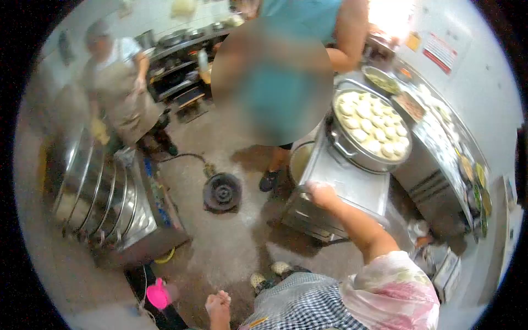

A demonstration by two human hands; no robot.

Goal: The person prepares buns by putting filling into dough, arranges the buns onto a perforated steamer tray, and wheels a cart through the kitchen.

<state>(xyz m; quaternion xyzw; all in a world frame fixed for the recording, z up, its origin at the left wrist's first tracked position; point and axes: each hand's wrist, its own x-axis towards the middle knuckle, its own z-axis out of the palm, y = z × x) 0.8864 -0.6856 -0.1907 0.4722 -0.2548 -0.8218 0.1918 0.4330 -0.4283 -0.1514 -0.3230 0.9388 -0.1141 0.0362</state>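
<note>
My right hand [322,196] is closed on the near left corner of a metal table [352,190], beside a small dark part at the edge. On that table stands a large round steamer tray [372,124] with a metal side handle, filled with several pale round buns. My left hand [218,302] hangs low in front of me, with its fingers curled in and nothing visible in them. Left of it is a bright pink plastic dipper [158,295].
A burner [222,192] with a hose sits on the floor. Stacked steamer rings [96,192] stand at left. One person in an apron [124,88] is behind them; another in teal [300,22] stands beyond the table. The right counter holds a bowl of greens [381,81].
</note>
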